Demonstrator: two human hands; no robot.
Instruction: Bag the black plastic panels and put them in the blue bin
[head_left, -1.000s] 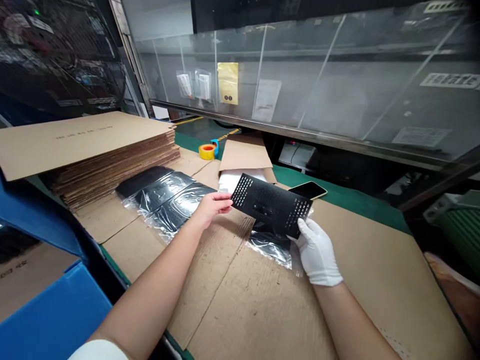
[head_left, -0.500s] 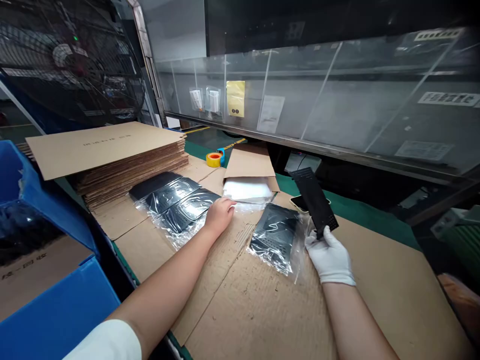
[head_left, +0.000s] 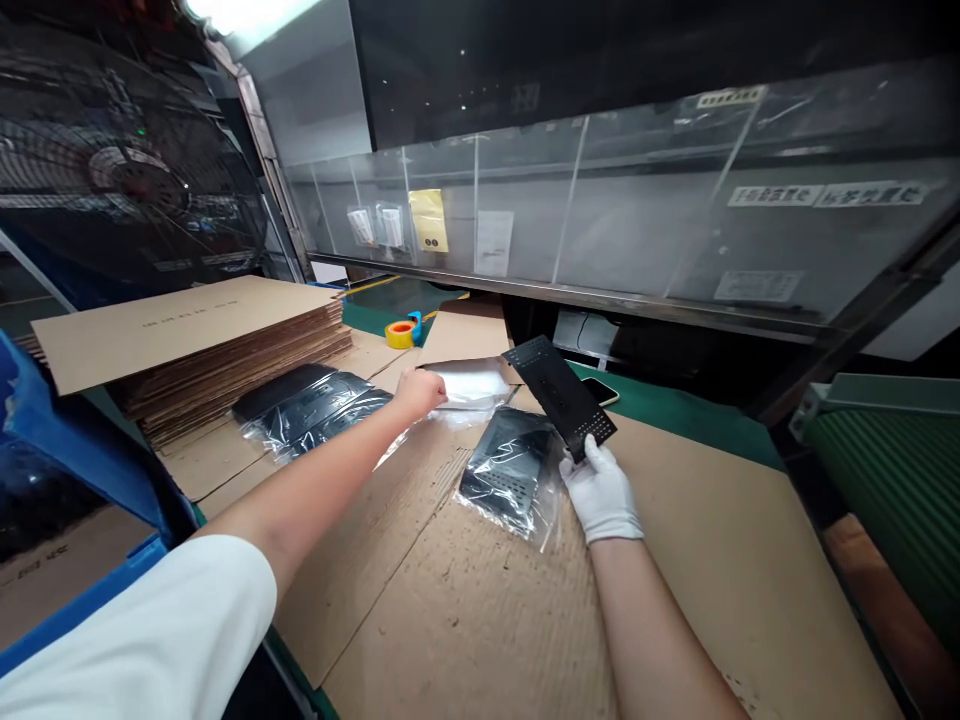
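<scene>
My gloved right hand grips the lower end of a flat black panel with rows of small holes, held tilted above the table. My bare left hand is closed, fingers curled at the left edge of a stack of clear plastic bags in an open cardboard box. What its fingertips hold, if anything, is hidden. Between my hands lies a black perforated panel in a clear bag. More bagged black panels lie beyond my left forearm, which partly covers them.
A tall stack of cardboard sheets stands at the left, beside a blue bin. A roll of yellow tape sits behind the box. A phone lies behind the held panel. A green ribbed conveyor runs at the right.
My left hand has moved from the front of the bag stack to its left edge and its fingers have curled. The panel in my right hand has turned to show more of its face. The view has shifted.
</scene>
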